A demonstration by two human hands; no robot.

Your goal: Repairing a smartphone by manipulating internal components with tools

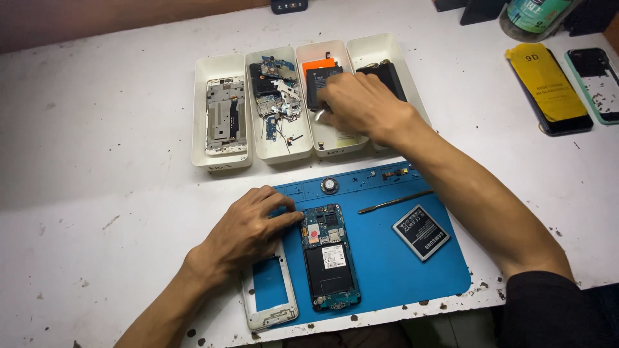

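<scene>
Fingertips of the left hand (248,232) rest curled on the top-left corner of the opened phone (330,256), pinning it to the blue mat (387,258); they grip nothing, only press. The heel of that hand lies over a white phone frame (269,299) at the mat's left edge. The right hand (358,103) reaches to the far side of the table (97,161), fingers bent down into the 3rd of 4 white trays (271,103), pinching a small metal part (318,115) beside a dark battery with an orange label; the grasp is partly hidden. On the mat, a battery (421,232) lies right of the phone, a metal pry tool (394,202) above it, both well apart from either hand. Open mat remains between phone and battery. The mat's front edge nears the table's front edge.
</scene>
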